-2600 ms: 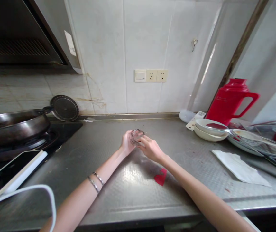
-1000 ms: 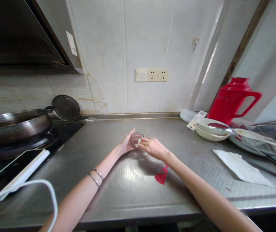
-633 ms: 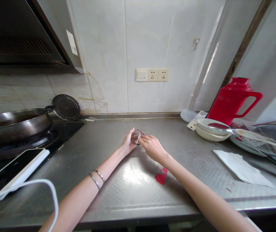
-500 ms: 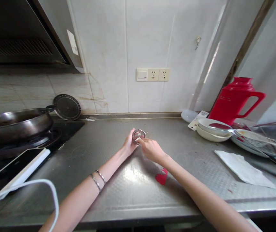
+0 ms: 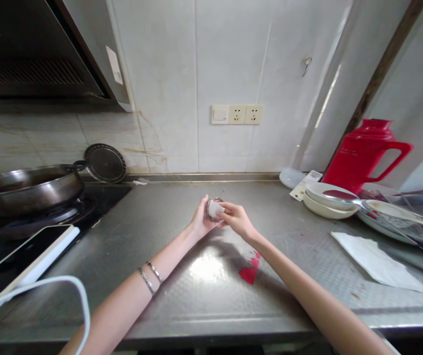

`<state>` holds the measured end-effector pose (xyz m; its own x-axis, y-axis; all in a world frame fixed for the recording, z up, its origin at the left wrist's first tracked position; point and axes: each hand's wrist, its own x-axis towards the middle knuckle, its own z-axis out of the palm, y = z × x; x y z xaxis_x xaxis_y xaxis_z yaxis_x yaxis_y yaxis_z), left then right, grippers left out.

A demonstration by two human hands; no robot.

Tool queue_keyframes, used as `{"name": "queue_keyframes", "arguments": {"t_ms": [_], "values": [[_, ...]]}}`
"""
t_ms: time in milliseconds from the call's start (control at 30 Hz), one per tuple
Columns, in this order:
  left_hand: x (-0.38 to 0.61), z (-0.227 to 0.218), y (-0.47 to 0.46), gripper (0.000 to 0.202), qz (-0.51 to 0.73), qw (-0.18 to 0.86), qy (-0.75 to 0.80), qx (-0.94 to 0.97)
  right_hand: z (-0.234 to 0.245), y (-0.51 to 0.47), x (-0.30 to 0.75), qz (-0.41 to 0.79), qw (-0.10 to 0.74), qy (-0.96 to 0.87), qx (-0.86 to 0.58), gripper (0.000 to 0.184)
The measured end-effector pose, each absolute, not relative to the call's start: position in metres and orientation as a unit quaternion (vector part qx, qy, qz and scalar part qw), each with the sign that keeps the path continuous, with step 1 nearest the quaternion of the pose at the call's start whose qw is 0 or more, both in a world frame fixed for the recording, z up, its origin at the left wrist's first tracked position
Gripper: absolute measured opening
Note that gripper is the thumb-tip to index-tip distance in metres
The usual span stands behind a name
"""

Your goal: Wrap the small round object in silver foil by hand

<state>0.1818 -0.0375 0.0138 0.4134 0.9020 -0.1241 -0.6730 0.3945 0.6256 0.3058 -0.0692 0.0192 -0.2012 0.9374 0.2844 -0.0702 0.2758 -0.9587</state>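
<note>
At the middle of the counter, my left hand (image 5: 199, 219) is wrapped round a small round thing with a shiny dark rim (image 5: 207, 211), perhaps a little cup; its kind is not clear. My right hand (image 5: 236, 220) pinches a small white wad (image 5: 215, 209) that looks like tissue and holds it over the round thing's face, covering most of it. Both hands are close together just above the counter. Torn red scraps (image 5: 249, 272) lie on the metal near my right forearm.
A steel pan (image 5: 30, 190) sits on the stove at left, with a phone (image 5: 26, 264) and white cable (image 5: 80, 291) in front. Stacked bowls (image 5: 330, 209), a red thermos (image 5: 361, 158) and a white paper sheet (image 5: 377, 261) are at right. The metal counter (image 5: 152, 296) ends at a front edge.
My right hand has turned and lifted a little, so that more of the white wad shows over the round thing. My left hand holds almost the same place.
</note>
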Motion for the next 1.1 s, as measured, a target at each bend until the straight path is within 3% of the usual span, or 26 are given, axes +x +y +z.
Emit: {"name": "queue_keyframes", "arguments": {"t_ms": [133,233,367,600,800,1100], "values": [[0.171,0.018,-0.034,0.034,0.439,0.824,0.260,0.248,0.034,-0.066,0.323,0.485,0.584,-0.546,-0.355,0.041],[0.162,0.015,-0.029,0.039,0.398,0.844,0.245,0.263,0.036,-0.056,0.338,0.417,0.642,-0.507,-0.397,0.039],[0.157,0.009,-0.021,0.040,0.365,0.862,0.201,0.289,0.028,-0.042,0.354,0.291,0.659,-0.536,-0.439,0.036],[0.158,0.008,-0.022,0.053,0.378,0.851,0.238,0.276,0.031,-0.037,0.347,0.080,0.574,-0.692,-0.430,0.025],[0.159,0.003,-0.023,0.054,0.329,0.855,0.283,0.283,0.028,-0.041,0.323,0.020,0.498,-0.804,-0.325,0.029],[0.170,0.017,-0.033,0.049,0.309,0.824,0.361,0.309,0.029,-0.050,0.320,0.021,0.383,-0.896,-0.222,0.040]]}}
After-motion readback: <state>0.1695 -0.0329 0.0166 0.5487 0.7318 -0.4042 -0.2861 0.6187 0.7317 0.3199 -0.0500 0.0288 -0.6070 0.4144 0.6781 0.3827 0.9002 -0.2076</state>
